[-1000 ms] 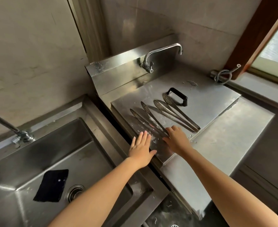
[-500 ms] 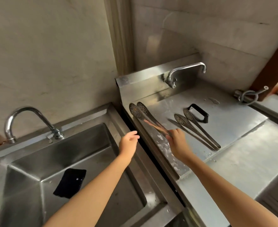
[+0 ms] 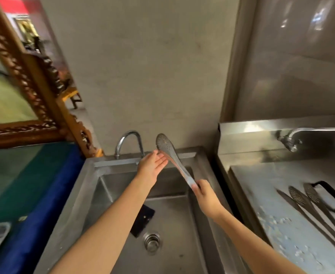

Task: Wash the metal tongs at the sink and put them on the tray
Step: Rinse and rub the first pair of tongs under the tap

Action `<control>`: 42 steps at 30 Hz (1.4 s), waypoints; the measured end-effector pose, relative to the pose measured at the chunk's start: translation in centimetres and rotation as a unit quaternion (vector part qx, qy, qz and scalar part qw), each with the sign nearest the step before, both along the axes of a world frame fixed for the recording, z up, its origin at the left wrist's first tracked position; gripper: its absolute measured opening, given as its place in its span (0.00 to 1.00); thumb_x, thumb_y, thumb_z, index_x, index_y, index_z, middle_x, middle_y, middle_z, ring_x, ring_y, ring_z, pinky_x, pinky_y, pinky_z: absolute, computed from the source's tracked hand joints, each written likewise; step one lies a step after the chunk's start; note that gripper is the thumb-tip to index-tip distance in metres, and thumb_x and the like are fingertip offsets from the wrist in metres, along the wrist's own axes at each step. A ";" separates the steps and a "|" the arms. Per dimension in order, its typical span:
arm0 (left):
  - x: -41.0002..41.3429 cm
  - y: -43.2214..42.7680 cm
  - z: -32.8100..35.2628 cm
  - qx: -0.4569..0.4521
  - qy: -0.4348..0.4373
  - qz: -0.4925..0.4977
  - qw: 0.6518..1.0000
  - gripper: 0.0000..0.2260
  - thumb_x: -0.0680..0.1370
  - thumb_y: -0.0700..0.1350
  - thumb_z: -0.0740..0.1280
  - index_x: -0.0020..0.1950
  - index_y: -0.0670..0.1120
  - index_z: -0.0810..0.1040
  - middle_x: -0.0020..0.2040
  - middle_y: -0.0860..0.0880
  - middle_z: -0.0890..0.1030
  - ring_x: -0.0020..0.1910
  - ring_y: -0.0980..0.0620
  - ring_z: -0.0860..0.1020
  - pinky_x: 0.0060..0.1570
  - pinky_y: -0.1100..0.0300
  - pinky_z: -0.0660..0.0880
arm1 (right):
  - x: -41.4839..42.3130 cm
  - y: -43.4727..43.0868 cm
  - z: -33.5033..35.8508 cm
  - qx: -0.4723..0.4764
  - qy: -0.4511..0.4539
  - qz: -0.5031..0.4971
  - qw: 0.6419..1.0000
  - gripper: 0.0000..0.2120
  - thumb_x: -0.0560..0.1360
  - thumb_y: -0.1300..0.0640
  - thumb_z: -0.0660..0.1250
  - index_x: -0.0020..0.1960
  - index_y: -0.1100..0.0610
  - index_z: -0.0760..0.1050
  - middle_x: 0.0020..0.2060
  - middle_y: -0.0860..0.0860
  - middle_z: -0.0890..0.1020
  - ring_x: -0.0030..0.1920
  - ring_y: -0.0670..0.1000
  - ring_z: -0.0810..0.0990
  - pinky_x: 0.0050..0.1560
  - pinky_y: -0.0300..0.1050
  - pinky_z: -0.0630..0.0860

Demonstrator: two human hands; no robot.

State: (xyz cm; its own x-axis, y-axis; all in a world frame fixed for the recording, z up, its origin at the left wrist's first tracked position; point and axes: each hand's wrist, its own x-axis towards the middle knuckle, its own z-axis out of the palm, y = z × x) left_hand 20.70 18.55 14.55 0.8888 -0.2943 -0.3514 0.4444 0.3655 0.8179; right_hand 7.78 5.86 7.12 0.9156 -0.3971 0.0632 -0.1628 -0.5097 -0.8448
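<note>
My right hand grips the handle end of a pair of metal tongs and holds them over the sink, perforated tips pointing up toward the faucet. My left hand is raised beside the tongs with straight fingers, its fingertips at the tong arms just below the tips. A second pair of tongs lies on the wet steel tray at the right.
A black cloth lies in the sink basin near the drain. A second faucet is mounted above the tray, which has a black handle. A blue counter and a carved wooden frame are at the left.
My right hand lifted one pair of tongs off the tray and carried it left over the sink. My left hand rose to meet the tongs. The view swung left.
</note>
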 end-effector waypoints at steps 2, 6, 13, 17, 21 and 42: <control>0.8 2.5 -0.7 0.002 0.008 0.019 1.000 0.14 0.80 0.39 0.59 0.64 0.34 0.69 0.64 0.33 0.73 0.65 0.38 0.73 0.56 0.52 0.72 | 1.0 2.7 -1.1 0.027 0.025 0.023 0.999 0.11 0.80 0.55 0.57 0.54 0.61 0.73 0.45 0.53 0.73 0.46 0.48 0.72 0.42 0.32 0.64; 2.0 6.7 -3.2 0.023 0.023 0.040 0.999 0.15 0.80 0.35 0.58 0.67 0.34 0.68 0.65 0.34 0.73 0.65 0.39 0.72 0.58 0.52 0.71 | 2.6 7.4 -3.8 0.066 0.068 0.076 0.993 0.08 0.80 0.54 0.57 0.47 0.58 0.70 0.41 0.51 0.71 0.41 0.46 0.69 0.38 0.34 0.65; 5.6 12.9 -7.6 0.057 0.065 0.059 0.995 0.17 0.79 0.33 0.60 0.68 0.34 0.67 0.64 0.35 0.74 0.62 0.41 0.74 0.60 0.52 0.71 | 6.6 12.3 -6.8 0.078 0.156 0.125 0.977 0.12 0.80 0.54 0.56 0.39 0.56 0.68 0.35 0.48 0.69 0.37 0.46 0.67 0.37 0.38 0.64; 8.2 15.3 -9.1 0.056 0.079 0.058 0.994 0.18 0.79 0.34 0.59 0.70 0.34 0.65 0.65 0.35 0.73 0.65 0.40 0.72 0.63 0.51 0.70 | 9.5 14.8 -8.1 0.098 0.185 0.138 0.968 0.13 0.80 0.53 0.57 0.40 0.58 0.67 0.34 0.50 0.69 0.36 0.49 0.67 0.31 0.37 0.62; 11.3 16.9 -10.8 0.054 0.092 0.049 0.993 0.19 0.79 0.34 0.59 0.71 0.36 0.65 0.66 0.36 0.73 0.66 0.41 0.72 0.65 0.51 0.69 | 12.7 17.1 -9.6 0.094 0.219 0.136 0.962 0.13 0.80 0.52 0.56 0.40 0.58 0.67 0.33 0.50 0.69 0.33 0.46 0.66 0.29 0.33 0.62; 19.5 14.4 -22.2 0.123 0.040 0.074 0.989 0.13 0.77 0.32 0.63 0.60 0.42 0.77 0.49 0.46 0.82 0.48 0.50 0.81 0.47 0.60 0.78 | 25.6 10.4 -18.4 -0.127 0.174 0.168 0.962 0.20 0.77 0.50 0.62 0.67 0.55 0.68 0.58 0.54 0.78 0.53 0.50 0.76 0.50 0.40 0.72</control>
